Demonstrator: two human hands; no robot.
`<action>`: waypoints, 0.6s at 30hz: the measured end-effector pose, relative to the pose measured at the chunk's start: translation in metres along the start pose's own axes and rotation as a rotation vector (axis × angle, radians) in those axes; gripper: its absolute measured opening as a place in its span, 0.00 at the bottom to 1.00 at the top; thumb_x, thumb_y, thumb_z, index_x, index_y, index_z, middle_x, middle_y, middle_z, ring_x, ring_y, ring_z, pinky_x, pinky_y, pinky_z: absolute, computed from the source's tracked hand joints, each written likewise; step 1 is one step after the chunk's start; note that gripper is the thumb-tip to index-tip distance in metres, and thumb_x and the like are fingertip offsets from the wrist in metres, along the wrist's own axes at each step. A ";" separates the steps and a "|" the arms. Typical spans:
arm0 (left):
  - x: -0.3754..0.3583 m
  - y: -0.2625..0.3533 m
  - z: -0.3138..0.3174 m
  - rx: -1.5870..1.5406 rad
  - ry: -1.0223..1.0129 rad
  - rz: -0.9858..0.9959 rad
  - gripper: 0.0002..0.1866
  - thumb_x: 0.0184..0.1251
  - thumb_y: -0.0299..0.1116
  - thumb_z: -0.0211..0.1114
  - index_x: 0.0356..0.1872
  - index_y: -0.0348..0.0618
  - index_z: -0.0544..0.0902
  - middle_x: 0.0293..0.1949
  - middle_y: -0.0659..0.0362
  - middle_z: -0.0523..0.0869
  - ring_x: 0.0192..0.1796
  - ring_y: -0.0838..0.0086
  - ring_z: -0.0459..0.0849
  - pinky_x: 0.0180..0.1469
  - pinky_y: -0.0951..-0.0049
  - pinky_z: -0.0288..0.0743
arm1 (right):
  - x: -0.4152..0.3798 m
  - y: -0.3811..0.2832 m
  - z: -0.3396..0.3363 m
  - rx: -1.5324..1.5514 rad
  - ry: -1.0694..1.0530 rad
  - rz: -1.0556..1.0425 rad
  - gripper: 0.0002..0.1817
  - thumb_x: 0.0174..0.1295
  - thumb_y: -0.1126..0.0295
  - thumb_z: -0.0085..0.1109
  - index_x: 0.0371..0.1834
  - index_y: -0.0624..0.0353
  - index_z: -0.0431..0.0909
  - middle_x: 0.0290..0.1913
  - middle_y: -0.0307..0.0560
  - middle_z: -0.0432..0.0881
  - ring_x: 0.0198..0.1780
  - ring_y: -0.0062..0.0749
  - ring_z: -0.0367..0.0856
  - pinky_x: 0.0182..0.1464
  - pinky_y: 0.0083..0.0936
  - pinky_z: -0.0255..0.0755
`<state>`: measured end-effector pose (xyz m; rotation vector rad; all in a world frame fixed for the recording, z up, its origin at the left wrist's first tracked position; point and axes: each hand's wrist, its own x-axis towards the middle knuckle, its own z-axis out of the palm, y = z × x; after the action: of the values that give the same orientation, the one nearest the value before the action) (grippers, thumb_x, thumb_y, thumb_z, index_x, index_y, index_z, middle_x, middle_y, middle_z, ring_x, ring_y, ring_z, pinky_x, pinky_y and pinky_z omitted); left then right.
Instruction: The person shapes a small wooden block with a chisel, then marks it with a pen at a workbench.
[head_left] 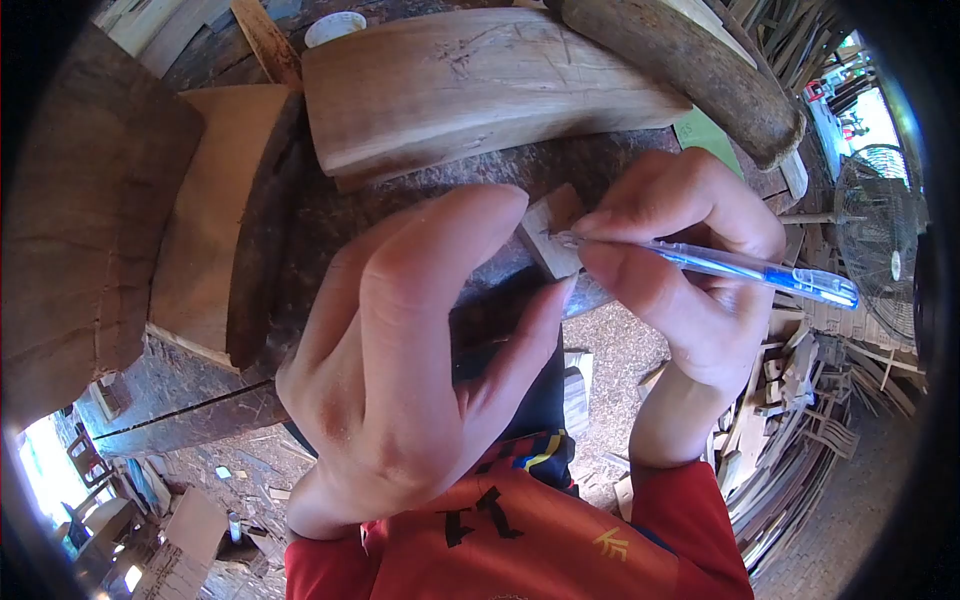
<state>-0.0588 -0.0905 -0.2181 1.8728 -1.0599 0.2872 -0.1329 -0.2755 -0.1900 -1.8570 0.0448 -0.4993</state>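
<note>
Between my two hands a small wooden block (550,230) is at the edge of the dark workbench. My right hand (690,250) pinches a clear pen with a blue refill (760,272), its tip end close to the block's face. Thumb and index finger of my left hand (420,340) are spread apart at the block's left side, and a gap shows between them. The other left fingers are curled and partly hidden. Just beyond the hands lies a large curved piece of wood (480,85) with pencil-like marks on its top.
A thick rounded wooden bar (690,75) and a green paper (706,135) lie at the upper right. Curved boards (215,220) stand on the left of the workbench (200,400). A fan (880,240) and stacked wood strips (790,460) are at the right.
</note>
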 end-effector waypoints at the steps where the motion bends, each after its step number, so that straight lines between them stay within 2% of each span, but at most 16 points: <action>1: 0.000 0.000 0.000 0.001 -0.001 0.000 0.37 0.55 0.21 0.84 0.63 0.30 0.72 0.57 0.46 0.86 0.56 0.63 0.92 0.63 0.70 0.82 | 0.000 0.000 -0.001 -0.020 -0.010 -0.001 0.10 0.45 0.85 0.68 0.31 0.65 0.82 0.32 0.53 0.86 0.34 0.31 0.81 0.37 0.24 0.71; 18: 0.000 0.000 0.000 -0.012 -0.006 0.003 0.36 0.55 0.19 0.83 0.63 0.29 0.71 0.58 0.45 0.84 0.57 0.62 0.92 0.62 0.70 0.83 | 0.001 0.001 -0.001 -0.015 -0.004 -0.009 0.10 0.45 0.85 0.68 0.31 0.65 0.82 0.32 0.53 0.86 0.33 0.30 0.80 0.37 0.23 0.71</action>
<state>-0.0594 -0.0908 -0.2182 1.8622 -1.0667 0.2761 -0.1324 -0.2766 -0.1903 -1.8735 0.0378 -0.5022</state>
